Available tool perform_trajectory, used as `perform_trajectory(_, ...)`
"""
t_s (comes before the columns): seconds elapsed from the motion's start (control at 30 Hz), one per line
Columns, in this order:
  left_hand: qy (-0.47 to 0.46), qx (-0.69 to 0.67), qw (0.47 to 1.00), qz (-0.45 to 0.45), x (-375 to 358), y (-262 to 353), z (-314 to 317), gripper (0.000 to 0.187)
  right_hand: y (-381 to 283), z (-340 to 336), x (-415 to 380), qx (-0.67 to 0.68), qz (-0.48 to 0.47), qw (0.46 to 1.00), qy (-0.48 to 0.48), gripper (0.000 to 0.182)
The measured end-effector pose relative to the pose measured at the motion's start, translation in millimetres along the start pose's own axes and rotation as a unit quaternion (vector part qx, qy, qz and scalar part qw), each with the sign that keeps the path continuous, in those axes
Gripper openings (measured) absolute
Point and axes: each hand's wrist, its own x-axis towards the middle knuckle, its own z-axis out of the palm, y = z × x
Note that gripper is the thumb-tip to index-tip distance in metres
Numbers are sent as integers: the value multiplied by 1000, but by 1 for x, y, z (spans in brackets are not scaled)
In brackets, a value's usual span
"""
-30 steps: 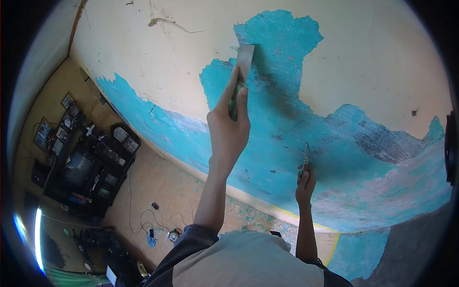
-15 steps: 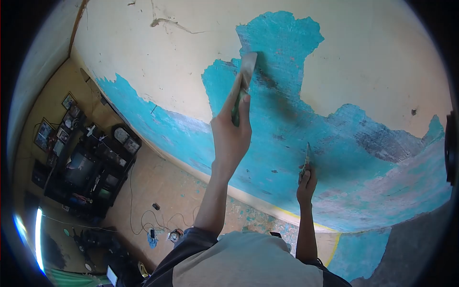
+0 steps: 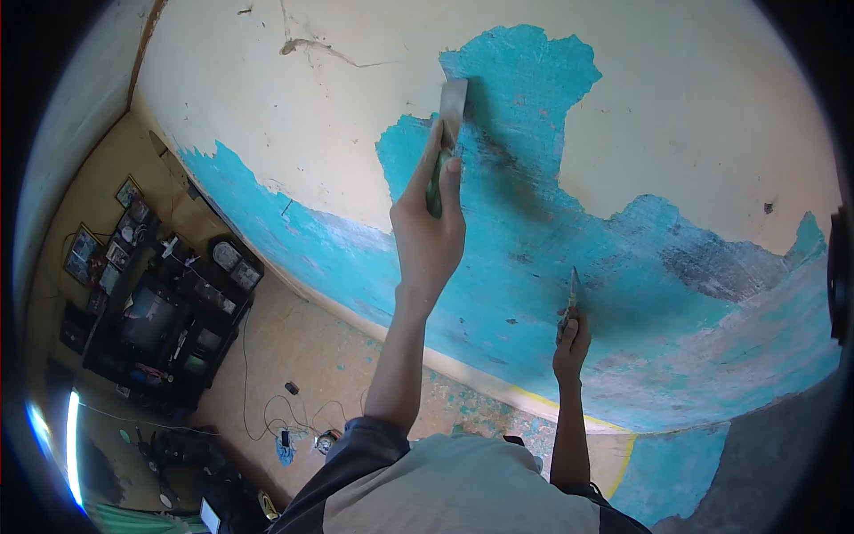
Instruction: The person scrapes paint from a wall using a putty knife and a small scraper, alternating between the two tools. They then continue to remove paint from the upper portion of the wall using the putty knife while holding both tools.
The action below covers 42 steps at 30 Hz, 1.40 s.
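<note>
In my left hand (image 3: 427, 227) is a paint scraper (image 3: 452, 107), its green handle gripped and its flat metal blade pointing up. The blade lies over the left edge of a bare turquoise patch (image 3: 525, 80), where the cream paint (image 3: 356, 133) ends in a ragged line. Lower and to the right, my right hand (image 3: 570, 343) is closed around a narrow tool with a pointed metal tip (image 3: 575, 283). That tip stands close to the turquoise wall; whether it touches cannot be made out, nor can the tool's exact kind.
Paint flakes (image 3: 467, 405) litter the floor along the wall's foot. Cables and a small device (image 3: 285, 445) lie on the floor at lower left. A dark cabinet with a television (image 3: 147, 316) stands at the far left, and a lit tube (image 3: 73, 445) shows below it.
My left hand has shifted the scraper slightly up and left, and its blade now shows more of its flat face. My right hand has barely moved.
</note>
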Motion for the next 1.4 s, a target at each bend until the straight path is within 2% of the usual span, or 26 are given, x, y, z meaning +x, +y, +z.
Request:
perform_trajectory(0.2,12,-12,1000,12,-2,-2,2,43,1,-1,-1,9,8,1000,-1,38)
perform_trajectory(0.3,-9,-8,1000,-12,-10,-9,5,44,3,0,1,9,0,1000,3,38)
perform_trajectory(0.53,10,-45,998,-45,13,3,-1,51,2,-3,0,7,9,1000,-7,40)
perform_trajectory(0.7,0,-29,1000,-8,-15,-20,9,51,6,0,1,6,0,1000,6,40)
perform_trajectory(0.77,-11,-45,998,-49,1,-8,0,50,4,-2,0,6,9,1000,2,40)
perform_trajectory(0.9,-11,-46,997,-61,6,-2,-5,50,2,-2,-1,0,-1,1000,-3,40)
perform_trajectory(1.03,-16,-48,997,-51,-20,-11,6,51,5,0,0,4,-2,1000,6,39)
perform_trajectory(1.07,-8,-38,999,-31,-16,-14,7,51,5,0,0,3,-1,1000,7,39)
perform_trajectory(1.27,-6,-56,997,-44,12,11,-2,50,3,-2,0,13,9,1000,-16,40)
perform_trajectory(1.4,-11,-23,999,-20,-14,-9,8,48,5,-1,0,1,-13,1000,-4,40)
